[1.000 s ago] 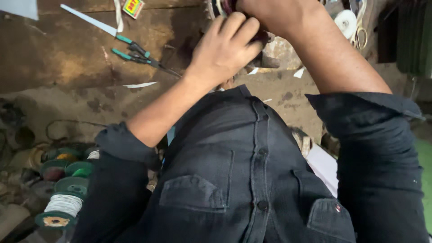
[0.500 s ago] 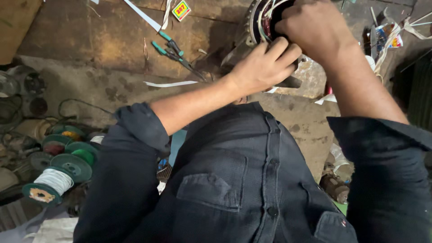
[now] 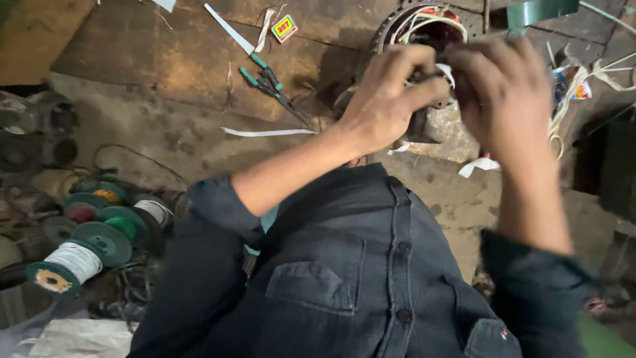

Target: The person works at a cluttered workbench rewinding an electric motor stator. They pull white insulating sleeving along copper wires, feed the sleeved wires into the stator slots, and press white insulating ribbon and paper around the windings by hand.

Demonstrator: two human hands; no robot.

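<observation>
Two hands, our left hand (image 3: 387,99) and right hand (image 3: 507,93), worked at the round motor stator (image 3: 424,33); fingers curled on its windings; green-handled pliers (image 3: 271,86) lay nearby.

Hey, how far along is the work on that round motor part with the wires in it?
Done: some wire already sits looped inside the round motor part. In hand: the left hand and right hand are both on its near edge, though the blur hides what they grip. Left: loose wire ends stick out, and the green-handled pliers and wire spools lie out untouched.
</observation>
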